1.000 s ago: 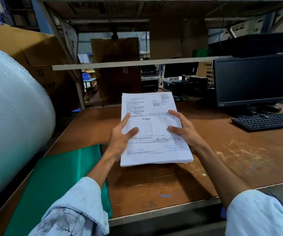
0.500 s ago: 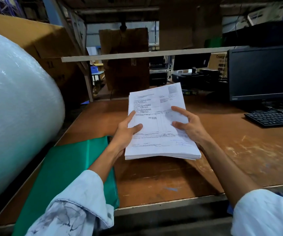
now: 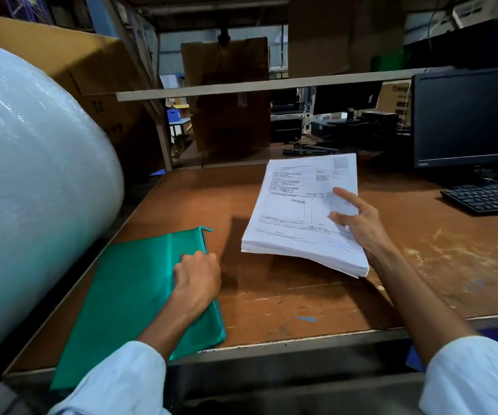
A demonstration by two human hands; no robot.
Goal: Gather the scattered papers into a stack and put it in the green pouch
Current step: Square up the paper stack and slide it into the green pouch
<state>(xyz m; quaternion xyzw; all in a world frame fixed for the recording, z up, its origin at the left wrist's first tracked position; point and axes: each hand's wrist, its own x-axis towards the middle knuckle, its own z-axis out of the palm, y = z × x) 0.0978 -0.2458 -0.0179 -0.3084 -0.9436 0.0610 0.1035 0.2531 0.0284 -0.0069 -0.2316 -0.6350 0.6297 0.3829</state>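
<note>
Right hand holds stack beside pouch

- Pouch: plain green, with a teal zip along its right edge.
- Stack of papers: white, top sheet printed with black text and ruled table lines.
- Desk: reddish-brown, scuffed pale at right.
- Sleeves: pale blue.
- Monitor and keyboard: black.
- Roll: white, glossy.
</note>
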